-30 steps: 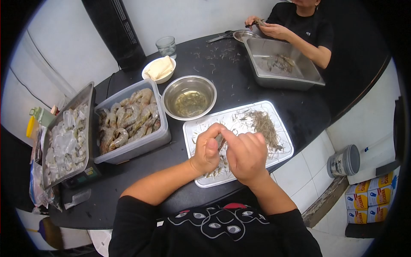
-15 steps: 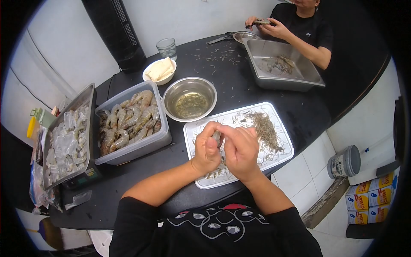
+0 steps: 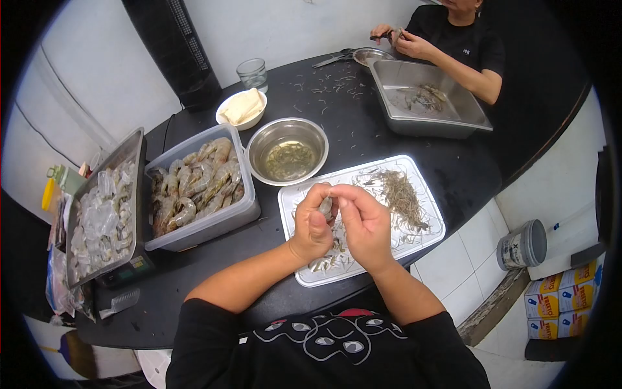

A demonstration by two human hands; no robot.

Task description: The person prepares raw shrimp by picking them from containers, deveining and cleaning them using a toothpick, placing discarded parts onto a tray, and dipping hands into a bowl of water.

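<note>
My left hand [image 3: 311, 223] is closed around a grey raw shrimp [image 3: 326, 206], which shows between the thumb and curled fingers. My right hand [image 3: 364, 227] pinches at the upper end of the same shrimp, its thumb and index finger meeting the left fingertips. What exactly lies in that pinch is too small to make out. Both hands are above a white tray [image 3: 337, 176]. Thin shrimp legs and feelers lie scattered on it, with a brownish heap of them [image 3: 400, 194] on the right side.
Left stand a plastic tub [image 3: 201, 238] of whole shrimp and a metal pan [image 3: 137, 194] of shrimp with ice. Beyond the tray are a steel bowl [image 3: 254, 165] of cloudy water, a white bowl [image 3: 241, 123] and a glass [image 3: 253, 72]. Across the table, a person handles shrimp over a steel pan [image 3: 434, 126].
My right thumb and fingers have shifted slightly at the top of the shrimp, and more of the shrimp shows in my left hand. The other person's hands have turned the shrimp.
</note>
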